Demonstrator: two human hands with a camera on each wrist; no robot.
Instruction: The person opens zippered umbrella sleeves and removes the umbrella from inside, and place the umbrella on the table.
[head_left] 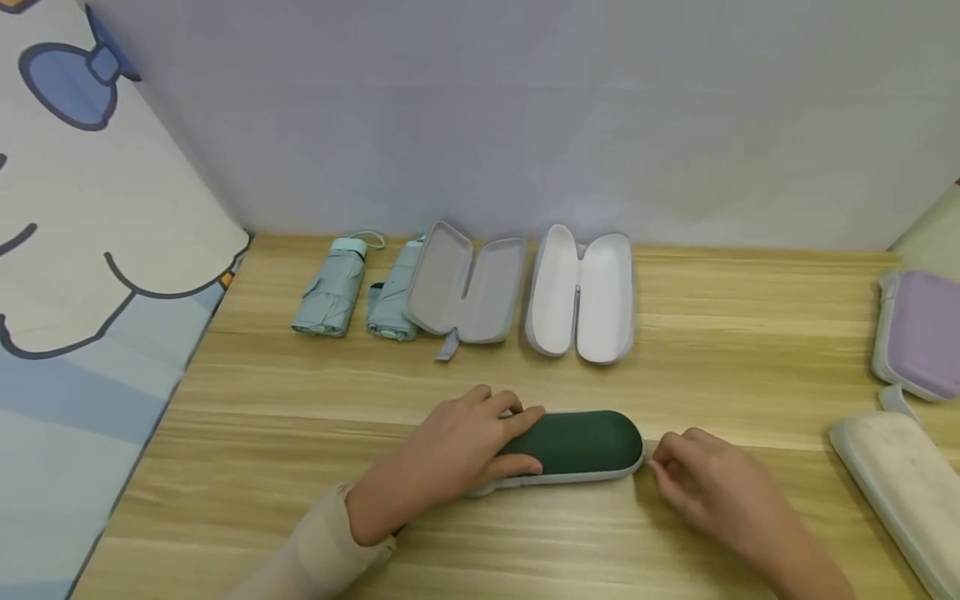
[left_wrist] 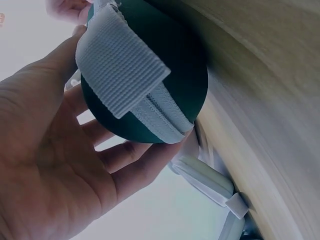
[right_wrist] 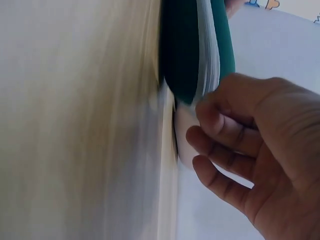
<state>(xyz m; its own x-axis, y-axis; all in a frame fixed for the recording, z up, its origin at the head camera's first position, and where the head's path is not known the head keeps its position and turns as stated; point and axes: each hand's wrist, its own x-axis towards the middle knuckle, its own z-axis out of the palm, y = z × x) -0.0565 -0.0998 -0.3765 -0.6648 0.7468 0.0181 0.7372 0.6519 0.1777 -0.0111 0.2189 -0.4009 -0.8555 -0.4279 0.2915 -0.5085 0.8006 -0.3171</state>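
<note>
Across the wood-grain bench (head_left: 262, 417), a closed green case (head_left: 581, 442), contents hidden, lies between both hands. The left hand (head_left: 457, 446) holds it in a spanning grip; the right hand (head_left: 716, 483), its grip narrow, pinches the zip end (head_left: 646, 451). Behind, a grey case (head_left: 493, 287) and white-lined case (head_left: 606, 300) lie open.

Head cam: high, near side, facing forward and down, whole desk (head_left: 750, 350). Left wrist cam: close, low, tilted, off left end of green case (head_left: 585, 442). Right wrist cam: close, low, off right end. All three share green case.
</note>
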